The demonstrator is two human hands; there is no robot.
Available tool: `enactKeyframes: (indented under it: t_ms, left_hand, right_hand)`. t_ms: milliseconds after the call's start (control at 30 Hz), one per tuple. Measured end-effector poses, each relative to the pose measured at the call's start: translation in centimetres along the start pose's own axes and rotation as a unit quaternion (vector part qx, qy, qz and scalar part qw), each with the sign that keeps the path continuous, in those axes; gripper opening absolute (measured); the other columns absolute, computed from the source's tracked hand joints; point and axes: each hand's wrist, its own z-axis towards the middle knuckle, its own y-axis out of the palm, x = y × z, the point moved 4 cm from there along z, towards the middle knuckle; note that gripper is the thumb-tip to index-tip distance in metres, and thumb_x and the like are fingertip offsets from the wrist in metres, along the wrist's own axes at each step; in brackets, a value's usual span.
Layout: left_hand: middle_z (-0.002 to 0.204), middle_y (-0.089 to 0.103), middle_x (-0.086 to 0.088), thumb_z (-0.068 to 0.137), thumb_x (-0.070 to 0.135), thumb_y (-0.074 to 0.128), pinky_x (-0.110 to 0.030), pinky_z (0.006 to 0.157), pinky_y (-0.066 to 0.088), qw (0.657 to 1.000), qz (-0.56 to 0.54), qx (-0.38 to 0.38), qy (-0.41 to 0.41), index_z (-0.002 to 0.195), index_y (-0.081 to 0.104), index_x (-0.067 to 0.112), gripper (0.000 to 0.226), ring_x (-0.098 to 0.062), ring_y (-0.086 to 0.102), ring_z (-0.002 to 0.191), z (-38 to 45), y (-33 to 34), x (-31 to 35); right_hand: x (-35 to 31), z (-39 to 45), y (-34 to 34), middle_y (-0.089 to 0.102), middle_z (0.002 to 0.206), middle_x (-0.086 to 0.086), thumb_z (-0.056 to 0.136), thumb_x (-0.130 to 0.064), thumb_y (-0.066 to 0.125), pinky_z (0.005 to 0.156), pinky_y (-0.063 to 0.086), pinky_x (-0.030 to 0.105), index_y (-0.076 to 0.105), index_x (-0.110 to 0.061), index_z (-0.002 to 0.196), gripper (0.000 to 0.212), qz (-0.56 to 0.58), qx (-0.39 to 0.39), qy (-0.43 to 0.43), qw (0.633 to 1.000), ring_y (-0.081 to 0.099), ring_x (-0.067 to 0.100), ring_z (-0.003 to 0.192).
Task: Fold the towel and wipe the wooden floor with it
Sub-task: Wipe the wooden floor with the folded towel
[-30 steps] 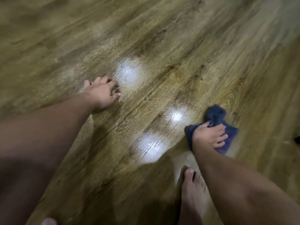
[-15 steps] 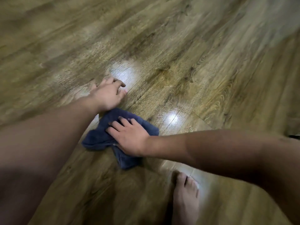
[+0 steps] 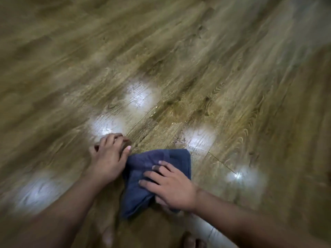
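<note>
A dark blue towel [image 3: 155, 169], folded and bunched, lies on the wooden floor [image 3: 179, 59] in the lower middle of the head view. My right hand [image 3: 170, 187] presses flat on its near right part, fingers spread and straight. My left hand [image 3: 107, 156] rests on the floor just left of the towel, with the fingers bent and their tips on the boards; its edge touches the towel. A wet patch [image 3: 179, 111] glistens on the boards beyond the towel.
Bright light reflections [image 3: 141, 95] dot the glossy boards. My bare foot's toes [image 3: 192, 241] show at the bottom edge, near the right forearm. Planks run diagonally across the whole view, blurred toward the edges.
My right hand swept the towel from the right side leftward to beside the left hand, then stayed pressing on it. The view has shifted, so both hands sit lower in the frame.
</note>
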Motion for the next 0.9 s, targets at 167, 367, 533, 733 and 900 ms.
enactKeyframes:
  t_ms: [167, 367, 533, 733, 900]
  left_hand:
    - [0.135, 0.050, 0.007, 0.101, 0.053, 0.030, -0.051, 0.096, 0.029, 0.998, -0.043, 0.026, -0.028, 0.123, 0.057, 0.036, 0.038, -0.023, 0.038, 0.127, 1.5, -0.4, 0.0]
    - [0.137, 0.047, 0.015, 0.099, 0.057, 0.028, -0.044, 0.091, 0.026, 1.000, -0.005, 0.006, -0.006, 0.124, 0.055, 0.040, 0.040, -0.016, 0.037, 0.128, 1.1, -0.7, -0.3]
    - [0.136, 0.050, 0.008, 0.100, 0.051, 0.041, -0.047, 0.091, 0.028, 0.998, 0.051, 0.026, 0.009, 0.123, 0.057, 0.037, 0.031, -0.020, 0.038, 0.126, 0.8, -0.2, 0.2]
    - [0.118, 0.057, -0.014, 0.100, 0.046, 0.040, -0.056, 0.096, 0.031, 0.987, 0.069, 0.107, -0.096, 0.114, 0.059, 0.021, 0.034, -0.034, 0.045, 0.116, 4.3, -0.7, 2.5]
    - [0.125, 0.051, -0.021, 0.100, 0.038, 0.042, -0.057, 0.101, 0.027, 0.984, 0.019, 0.127, -0.120, 0.119, 0.059, 0.013, 0.035, -0.037, 0.040, 0.122, 5.0, -0.3, 6.0]
  right_hand:
    - [7.5, -6.4, 0.1, 0.062, 0.118, 0.004, 0.075, -0.046, 0.059, 0.081, 0.046, 0.042, 0.062, -0.023, 0.131, 0.061, 0.071, 0.074, 0.232, 0.967, 0.055, 0.031, 0.090]
    - [21.3, -19.2, 1.0, 0.051, 0.119, 0.023, 0.077, -0.052, 0.045, 0.093, 0.037, 0.051, 0.060, -0.011, 0.123, 0.064, 0.055, 0.101, 0.633, 0.765, 0.048, 0.043, 0.106]
    - [23.8, -22.2, 2.7, 0.035, 0.157, 0.010, 0.085, -0.062, 0.046, 0.116, 0.011, 0.060, 0.045, -0.014, 0.136, 0.070, 0.156, 0.148, 0.762, 0.611, 0.017, 0.036, 0.149]
    - [18.5, -18.1, 2.5, 0.037, 0.157, 0.009, 0.084, -0.041, 0.065, 0.123, 0.003, 0.048, 0.041, -0.020, 0.146, 0.070, 0.188, 0.223, 0.722, 0.627, 0.011, 0.020, 0.153]
    - [6.4, -10.1, 1.5, 0.035, 0.158, -0.008, 0.081, -0.047, 0.060, 0.124, -0.001, 0.048, 0.050, -0.023, 0.138, 0.062, 0.186, 0.156, 0.498, 0.832, 0.010, 0.022, 0.154]
